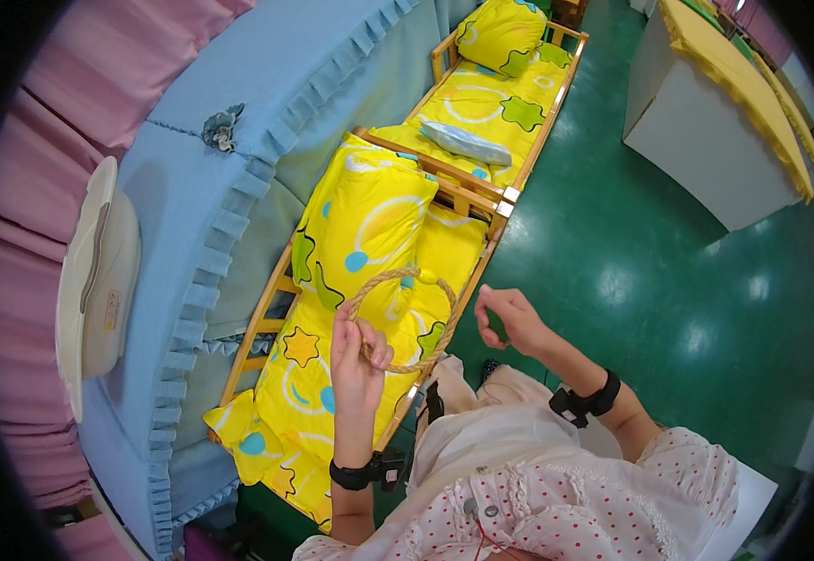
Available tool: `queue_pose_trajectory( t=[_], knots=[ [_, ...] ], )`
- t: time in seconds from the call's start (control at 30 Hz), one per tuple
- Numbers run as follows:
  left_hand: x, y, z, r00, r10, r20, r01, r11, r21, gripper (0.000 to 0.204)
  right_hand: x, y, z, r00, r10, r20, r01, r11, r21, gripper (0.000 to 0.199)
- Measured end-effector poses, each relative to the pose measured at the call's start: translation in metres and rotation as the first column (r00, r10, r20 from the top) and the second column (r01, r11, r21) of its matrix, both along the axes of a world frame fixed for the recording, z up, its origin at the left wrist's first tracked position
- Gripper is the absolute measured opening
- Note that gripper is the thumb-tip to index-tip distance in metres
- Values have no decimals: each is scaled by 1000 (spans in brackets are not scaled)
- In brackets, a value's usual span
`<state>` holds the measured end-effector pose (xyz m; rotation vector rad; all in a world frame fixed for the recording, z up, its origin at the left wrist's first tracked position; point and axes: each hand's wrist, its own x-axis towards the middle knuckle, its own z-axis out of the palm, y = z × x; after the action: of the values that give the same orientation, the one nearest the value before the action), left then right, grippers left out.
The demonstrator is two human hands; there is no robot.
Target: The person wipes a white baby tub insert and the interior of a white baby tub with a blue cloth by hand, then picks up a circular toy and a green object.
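Observation:
My left hand [358, 351] is closed around a tan rope ring [448, 297], held upright above the nearer small bed. A yellow piece [427, 277] joins the rope at its top. My right hand [511, 318] is raised to the right of the ring and apart from it. Its fingers are curled, with a gap between thumb and index finger, and nothing shows in it. Below the ring lies yellow patterned bedding [309, 374], with a plump yellow pillow [369, 220] at the far end of this bed.
A second wooden bed [556, 103] adjoins the first, bearing a yellow pillow [505, 37] and a pale blue folded cloth [466, 142]. Left stands a blue-draped surface [182, 187] with a cream plastic basin [112, 290]. A white cabinet [683, 131] with yellow trim stands on the green floor [603, 271].

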<state>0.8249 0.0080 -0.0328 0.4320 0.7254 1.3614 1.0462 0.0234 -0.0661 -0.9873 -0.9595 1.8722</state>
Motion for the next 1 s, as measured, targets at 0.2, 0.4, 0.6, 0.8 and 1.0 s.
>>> queue_pose_trajectory(
  t=[0.2, 0.4, 0.6, 0.8, 1.0],
  knots=[
    [52, -21, -11, 984, -102, 147, 84, 989, 124, 22, 56, -40, 8, 1000, 14, 12, -15, 992, 128, 39],
    [102, -56, -10, 961, -200, 191, 176, 975, 132, 20, 103, -99, 27, 991, 132, -4, -131, 982, 133, 25],
    [139, -75, -2, 974, -211, -83, 220, 969, 109, 21, 125, -125, 47, 974, 220, 52, -211, 806, 553, 25],
    [174, -78, -8, 891, -358, -280, 385, 922, 45, 26, 168, -158, 24, 951, -157, 268, 74, 953, 295, 15],
    [243, -75, -22, 671, -559, -488, 652, 757, 29, 50, 237, -198, -1, 811, -564, 158, 546, 825, 145, 14]
  ],
)
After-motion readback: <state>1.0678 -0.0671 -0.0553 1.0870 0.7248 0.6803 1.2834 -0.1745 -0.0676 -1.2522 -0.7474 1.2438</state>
